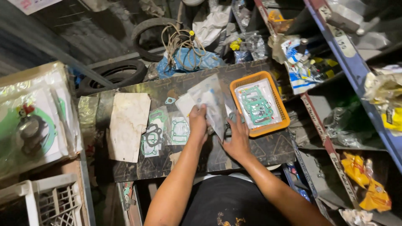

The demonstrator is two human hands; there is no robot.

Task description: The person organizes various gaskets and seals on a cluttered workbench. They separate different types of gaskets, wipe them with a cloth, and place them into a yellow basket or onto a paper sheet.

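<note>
Left hand (197, 121) gripped a clear plastic packet (209, 104) over the dark table (268, 148), fingers closed on it. Right hand (238, 140) lay open, flat beside it, near the orange basket (274, 123) of green gaskets (256, 104).

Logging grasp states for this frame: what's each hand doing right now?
Left hand: closed on a clear plastic packet.
Right hand: fingers spread on the dark board under the packet; whether it grips anything cannot be told.

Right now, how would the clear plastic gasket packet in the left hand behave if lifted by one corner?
The clear plastic gasket packet probably droops: it is thin film, pinched by the left hand. Likely light, since the green gaskets in the orange plastic basket look paper-thin. The glossy film may be slippery. The right hand rests beside it.
</note>
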